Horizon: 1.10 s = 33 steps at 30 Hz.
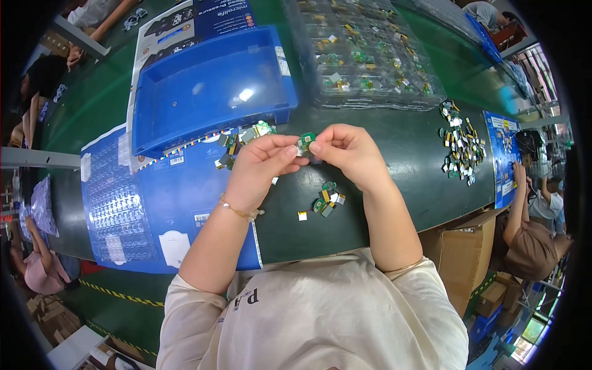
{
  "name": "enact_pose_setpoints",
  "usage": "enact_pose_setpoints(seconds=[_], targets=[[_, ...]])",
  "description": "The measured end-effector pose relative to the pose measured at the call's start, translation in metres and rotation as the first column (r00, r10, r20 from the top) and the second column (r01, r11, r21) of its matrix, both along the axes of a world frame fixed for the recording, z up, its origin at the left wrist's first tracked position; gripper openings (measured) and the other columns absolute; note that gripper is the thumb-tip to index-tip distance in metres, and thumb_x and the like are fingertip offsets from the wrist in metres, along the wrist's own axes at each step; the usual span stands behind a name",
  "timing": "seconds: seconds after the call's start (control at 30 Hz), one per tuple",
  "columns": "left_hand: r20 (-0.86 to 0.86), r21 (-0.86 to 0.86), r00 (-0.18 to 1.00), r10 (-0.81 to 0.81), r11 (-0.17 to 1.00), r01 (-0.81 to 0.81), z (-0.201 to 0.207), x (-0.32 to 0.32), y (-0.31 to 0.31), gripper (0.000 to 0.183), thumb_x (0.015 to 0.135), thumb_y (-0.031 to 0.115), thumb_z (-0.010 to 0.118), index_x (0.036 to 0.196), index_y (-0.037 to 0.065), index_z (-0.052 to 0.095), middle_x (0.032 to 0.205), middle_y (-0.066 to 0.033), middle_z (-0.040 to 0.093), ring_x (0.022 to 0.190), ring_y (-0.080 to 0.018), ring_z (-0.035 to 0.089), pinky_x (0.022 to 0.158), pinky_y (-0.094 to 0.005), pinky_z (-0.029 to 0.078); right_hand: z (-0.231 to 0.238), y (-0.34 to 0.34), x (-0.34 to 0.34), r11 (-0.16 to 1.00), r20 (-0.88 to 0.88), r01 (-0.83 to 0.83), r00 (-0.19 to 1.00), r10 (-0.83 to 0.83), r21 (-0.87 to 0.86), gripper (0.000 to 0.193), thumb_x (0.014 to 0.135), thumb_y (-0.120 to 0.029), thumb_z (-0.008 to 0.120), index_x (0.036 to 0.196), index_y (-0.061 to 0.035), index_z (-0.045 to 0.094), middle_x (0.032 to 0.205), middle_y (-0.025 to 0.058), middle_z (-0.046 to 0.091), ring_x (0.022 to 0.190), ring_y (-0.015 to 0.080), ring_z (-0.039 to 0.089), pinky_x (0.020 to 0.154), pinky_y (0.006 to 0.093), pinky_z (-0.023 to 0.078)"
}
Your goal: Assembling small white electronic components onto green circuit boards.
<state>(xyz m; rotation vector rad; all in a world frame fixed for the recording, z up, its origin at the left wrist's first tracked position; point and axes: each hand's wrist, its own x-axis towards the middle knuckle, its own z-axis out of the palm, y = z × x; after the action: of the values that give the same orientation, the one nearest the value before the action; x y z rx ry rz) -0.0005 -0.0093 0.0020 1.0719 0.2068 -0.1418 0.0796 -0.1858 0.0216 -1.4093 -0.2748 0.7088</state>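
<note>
Between my two hands, over the dark green table (283, 234), is a small green circuit board (306, 141) with a pale square part on it. My right hand (345, 151) pinches its right edge between thumb and finger. From the other side, the thumb and fingers of my left hand (266, 157) close on its lower left, where a whitish piece shows. Just below lies a small pile of circuit boards (327, 200) with silver and yellow parts, one pale square piece apart from it. Another pile of boards (229, 148) sits behind my left hand, partly hidden by it.
A blue plastic bin (213, 92) stands at the back left on blue printed sheets, beside a clear blister tray (120, 206). Stacked clear trays of boards (370, 55) stand at the back. More boards (464, 145) lie to the right, near a cardboard box (462, 259). Other people work around.
</note>
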Motion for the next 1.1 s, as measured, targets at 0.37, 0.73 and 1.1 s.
enact_pose_setpoints(seconds=[0.37,0.73,1.1], targets=[[-0.013,-0.053,0.997,-0.081,0.995,0.080,-0.007,0.000,0.003,0.018,0.092,0.008,0.055,0.108,0.003,0.058,0.099,-0.0062,0.064,0.089,-0.0170,0.065,0.077,-0.0274,0.055,0.007,-0.007,0.004,0.956,0.697,-0.008,0.683,0.219,-0.293,0.011,0.082,-0.010,0.069,0.080,-0.0031,0.060,0.075,-0.0042,0.053,0.064,0.0032,0.044,0.055,0.0195,0.034],[0.005,-0.138,0.995,-0.095,0.986,0.095,-0.010,-0.002,0.005,0.019,0.095,0.013,0.050,0.111,0.004,0.056,0.104,-0.0104,0.064,0.092,-0.0237,0.067,0.075,-0.0288,0.056,-0.003,0.004,-0.006,0.988,0.408,0.009,0.912,0.054,-0.151,0.008,0.083,-0.009,0.067,0.081,-0.0027,0.062,0.077,-0.0032,0.049,0.063,0.0021,0.041,0.055,0.0193,0.034],[-0.031,-0.199,0.997,-0.068,0.978,0.061,-0.008,-0.001,0.002,0.022,0.096,0.015,0.049,0.114,0.004,0.056,0.098,-0.0112,0.066,0.088,-0.0215,0.067,0.073,-0.0282,0.056,0.001,0.009,-0.012,0.969,0.600,0.181,0.799,-0.046,-0.168,0.009,0.078,-0.008,0.070,0.076,-0.0033,0.062,0.073,-0.0016,0.050,0.061,0.0058,0.040,0.054,0.0208,0.034]])
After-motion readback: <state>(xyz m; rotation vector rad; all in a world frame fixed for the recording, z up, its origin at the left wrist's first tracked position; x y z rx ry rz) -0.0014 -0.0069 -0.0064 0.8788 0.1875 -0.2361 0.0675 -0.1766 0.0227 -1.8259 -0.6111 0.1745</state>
